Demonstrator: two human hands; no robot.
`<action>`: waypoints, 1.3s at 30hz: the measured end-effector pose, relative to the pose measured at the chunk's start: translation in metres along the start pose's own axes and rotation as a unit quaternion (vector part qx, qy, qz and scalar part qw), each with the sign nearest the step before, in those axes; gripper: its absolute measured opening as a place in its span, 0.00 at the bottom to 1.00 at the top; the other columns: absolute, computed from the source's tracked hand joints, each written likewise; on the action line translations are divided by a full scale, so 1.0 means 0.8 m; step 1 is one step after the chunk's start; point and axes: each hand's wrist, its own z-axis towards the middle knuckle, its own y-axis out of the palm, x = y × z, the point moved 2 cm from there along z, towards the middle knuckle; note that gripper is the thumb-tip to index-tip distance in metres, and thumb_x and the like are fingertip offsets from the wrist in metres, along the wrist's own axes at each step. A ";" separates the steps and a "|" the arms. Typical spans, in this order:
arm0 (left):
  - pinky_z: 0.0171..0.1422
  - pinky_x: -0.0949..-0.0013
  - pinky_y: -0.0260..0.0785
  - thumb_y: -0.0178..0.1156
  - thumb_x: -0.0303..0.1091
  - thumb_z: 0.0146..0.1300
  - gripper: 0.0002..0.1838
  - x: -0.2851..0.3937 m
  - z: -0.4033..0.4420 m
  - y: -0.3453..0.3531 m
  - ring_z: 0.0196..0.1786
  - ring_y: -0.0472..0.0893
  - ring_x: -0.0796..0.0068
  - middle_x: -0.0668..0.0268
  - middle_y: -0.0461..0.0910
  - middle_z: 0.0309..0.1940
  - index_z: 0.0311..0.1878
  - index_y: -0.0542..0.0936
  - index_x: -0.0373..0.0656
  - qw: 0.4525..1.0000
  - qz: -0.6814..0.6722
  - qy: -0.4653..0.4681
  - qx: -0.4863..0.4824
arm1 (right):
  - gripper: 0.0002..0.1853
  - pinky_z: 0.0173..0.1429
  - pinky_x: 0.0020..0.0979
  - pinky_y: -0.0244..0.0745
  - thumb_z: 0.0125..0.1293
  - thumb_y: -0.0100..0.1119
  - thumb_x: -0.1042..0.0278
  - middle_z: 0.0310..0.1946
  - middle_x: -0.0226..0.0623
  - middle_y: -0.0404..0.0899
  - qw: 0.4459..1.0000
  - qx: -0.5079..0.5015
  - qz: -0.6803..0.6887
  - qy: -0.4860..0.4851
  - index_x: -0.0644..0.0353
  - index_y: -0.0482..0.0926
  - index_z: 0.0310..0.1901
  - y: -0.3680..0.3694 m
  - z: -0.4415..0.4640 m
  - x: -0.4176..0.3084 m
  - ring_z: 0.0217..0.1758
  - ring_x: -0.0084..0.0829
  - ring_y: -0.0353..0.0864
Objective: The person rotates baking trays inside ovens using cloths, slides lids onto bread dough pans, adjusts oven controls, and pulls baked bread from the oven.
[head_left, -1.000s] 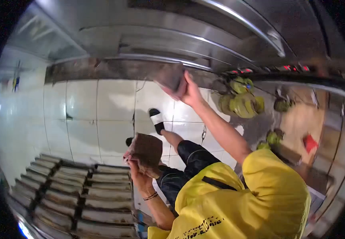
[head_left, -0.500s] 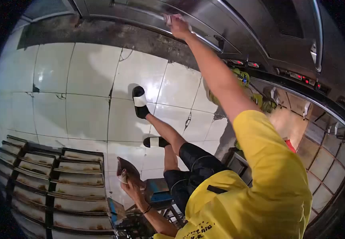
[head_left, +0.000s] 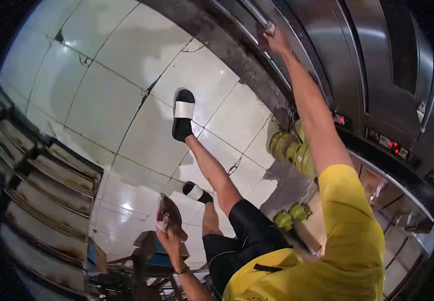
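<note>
My right hand (head_left: 278,42) is closed on the bar handle (head_left: 262,17) of a steel oven (head_left: 327,50), high in the view. A cloth (head_left: 270,30) shows between its fingers and the metal. Low in the view, my left hand (head_left: 173,238) grips a folded, stained cloth (head_left: 169,213), held up in front of the floor. How far the oven door stands from its frame I cannot tell.
A metal rack of stained trays (head_left: 46,200) stands at the left. Green gas cylinders (head_left: 294,153) sit beneath the oven's red-lit controls (head_left: 392,144). A blue-sided stool (head_left: 159,259) is below my left hand. The tiled floor (head_left: 127,115) is cracked.
The view has turned and shifted, with the tray rack now nearer the left edge. My right hand appears lower and farther right, still at the handle; my left hand keeps its cloth.
</note>
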 end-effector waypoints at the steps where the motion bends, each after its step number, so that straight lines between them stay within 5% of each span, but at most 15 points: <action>1: 0.47 0.71 0.68 0.50 0.29 0.68 0.14 -0.027 -0.006 -0.003 0.41 0.75 0.74 0.63 0.80 0.40 0.50 0.77 0.30 0.998 -0.043 -0.039 0.012 | 0.25 0.55 0.44 0.73 0.63 0.65 0.50 0.48 0.51 0.82 0.999 0.023 0.007 0.024 0.58 0.75 0.54 0.004 -0.022 -0.015 0.53 0.49 0.81; 2: 0.43 0.72 0.68 0.50 0.30 0.68 0.14 -0.053 -0.011 -0.006 0.38 0.73 0.77 0.65 0.79 0.38 0.48 0.77 0.30 0.993 -0.086 -0.077 0.027 | 0.23 0.56 0.45 0.72 0.63 0.65 0.51 0.48 0.51 0.82 0.999 0.011 -0.014 0.042 0.59 0.74 0.52 0.006 -0.043 -0.043 0.54 0.51 0.81; 6: 0.46 0.71 0.69 0.50 0.29 0.69 0.16 -0.085 -0.027 -0.016 0.40 0.77 0.74 0.61 0.80 0.38 0.56 0.75 0.31 0.995 0.015 0.087 0.050 | 0.23 0.57 0.45 0.72 0.62 0.66 0.55 0.48 0.52 0.81 0.999 -0.028 0.023 -0.004 0.59 0.73 0.52 0.080 -0.076 -0.064 0.56 0.53 0.79; 7: 0.49 0.70 0.69 0.50 0.31 0.70 0.18 -0.099 -0.041 -0.021 0.42 0.77 0.72 0.59 0.81 0.40 0.59 0.73 0.31 0.998 -0.005 -0.052 0.031 | 0.24 0.59 0.50 0.70 0.62 0.66 0.53 0.49 0.52 0.81 0.999 -0.039 0.020 0.028 0.56 0.72 0.54 0.102 -0.076 -0.058 0.55 0.54 0.79; 10: 0.58 0.67 0.66 0.48 0.35 0.73 0.26 -0.081 -0.049 -0.021 0.53 0.74 0.69 0.57 0.77 0.56 0.71 0.65 0.36 0.993 -0.067 -0.099 -0.009 | 0.23 0.59 0.50 0.70 0.62 0.66 0.52 0.50 0.51 0.81 0.999 -0.038 0.024 0.017 0.55 0.72 0.53 0.130 -0.068 -0.045 0.56 0.54 0.79; 12: 0.62 0.62 0.67 0.44 0.37 0.72 0.24 -0.075 -0.044 -0.023 0.55 0.78 0.62 0.47 0.79 0.52 0.68 0.68 0.35 0.997 0.053 0.013 0.051 | 0.24 0.61 0.49 0.70 0.63 0.65 0.51 0.52 0.51 0.81 0.997 -0.063 -0.002 0.047 0.54 0.72 0.55 0.098 -0.084 -0.060 0.57 0.54 0.78; 13: 0.67 0.60 0.63 0.44 0.31 0.70 0.24 -0.062 -0.043 -0.025 0.64 0.74 0.54 0.45 0.72 0.61 0.68 0.68 0.37 0.999 0.038 0.000 0.035 | 0.25 0.61 0.49 0.69 0.63 0.65 0.52 0.52 0.51 0.80 0.996 -0.073 0.015 0.043 0.54 0.72 0.56 0.087 -0.083 -0.061 0.57 0.54 0.78; 17: 0.73 0.58 0.56 0.50 0.19 0.63 0.25 0.045 -0.021 -0.025 0.70 0.64 0.45 0.48 0.59 0.70 0.65 0.70 0.35 0.990 0.125 0.057 0.016 | 0.24 0.60 0.45 0.70 0.63 0.65 0.58 0.51 0.54 0.79 0.993 -0.101 0.020 0.057 0.61 0.71 0.56 0.025 -0.067 -0.081 0.58 0.54 0.78; 21: 0.69 0.58 0.59 0.54 0.17 0.61 0.20 0.164 0.001 -0.007 0.63 0.67 0.48 0.49 0.65 0.61 0.57 0.74 0.33 0.976 0.170 0.117 0.069 | 0.25 0.56 0.47 0.71 0.64 0.64 0.59 0.48 0.57 0.79 0.991 -0.117 0.021 0.059 0.61 0.68 0.57 -0.007 -0.039 -0.054 0.55 0.57 0.78; 23: 0.66 0.58 0.61 0.53 0.17 0.61 0.19 0.194 0.014 0.007 0.60 0.68 0.50 0.48 0.66 0.58 0.56 0.75 0.34 0.991 0.110 0.060 0.046 | 0.24 0.56 0.48 0.71 0.64 0.64 0.60 0.47 0.58 0.79 0.990 -0.099 0.092 0.025 0.60 0.68 0.56 -0.034 -0.036 -0.054 0.55 0.59 0.78; 28: 0.56 0.65 0.68 0.51 0.19 0.63 0.16 0.312 0.030 0.030 0.47 0.78 0.58 0.54 0.78 0.41 0.54 0.75 0.33 0.991 0.004 0.122 0.061 | 0.27 0.54 0.51 0.71 0.64 0.63 0.60 0.45 0.55 0.81 0.994 -0.090 0.038 0.052 0.59 0.66 0.60 -0.055 -0.009 -0.025 0.52 0.56 0.79; 32: 0.57 0.70 0.68 0.48 0.21 0.67 0.16 0.388 0.029 0.025 0.49 0.77 0.73 0.61 0.82 0.46 0.57 0.74 0.31 0.994 -0.090 0.054 0.040 | 0.26 0.59 0.51 0.69 0.65 0.60 0.63 0.50 0.56 0.78 0.999 -0.037 0.014 0.004 0.58 0.65 0.62 -0.086 -0.007 -0.024 0.57 0.55 0.76; 36: 0.59 0.69 0.68 0.49 0.28 0.73 0.22 0.416 0.037 0.001 0.56 0.74 0.73 0.60 0.77 0.55 0.67 0.68 0.31 0.991 -0.051 0.119 -0.027 | 0.28 0.64 0.49 0.66 0.64 0.59 0.66 0.57 0.56 0.74 0.993 -0.026 0.105 0.049 0.59 0.66 0.65 -0.116 0.009 0.000 0.62 0.54 0.72; 37: 0.41 0.75 0.69 0.47 0.23 0.68 0.18 0.435 0.037 -0.002 0.37 0.75 0.83 0.67 0.79 0.42 0.60 0.74 0.34 0.994 -0.058 0.090 0.001 | 0.27 0.65 0.48 0.66 0.64 0.58 0.67 0.59 0.56 0.73 0.992 -0.063 0.079 0.077 0.59 0.67 0.65 -0.133 0.005 -0.003 0.64 0.53 0.71; 39: 0.32 0.77 0.66 0.49 0.25 0.69 0.18 0.498 0.036 -0.009 0.30 0.72 0.86 0.70 0.78 0.38 0.61 0.73 0.36 0.997 -0.069 0.041 -0.010 | 0.27 0.68 0.46 0.65 0.65 0.57 0.67 0.62 0.57 0.71 0.981 -0.142 0.036 0.126 0.60 0.69 0.66 -0.186 -0.006 -0.023 0.67 0.51 0.69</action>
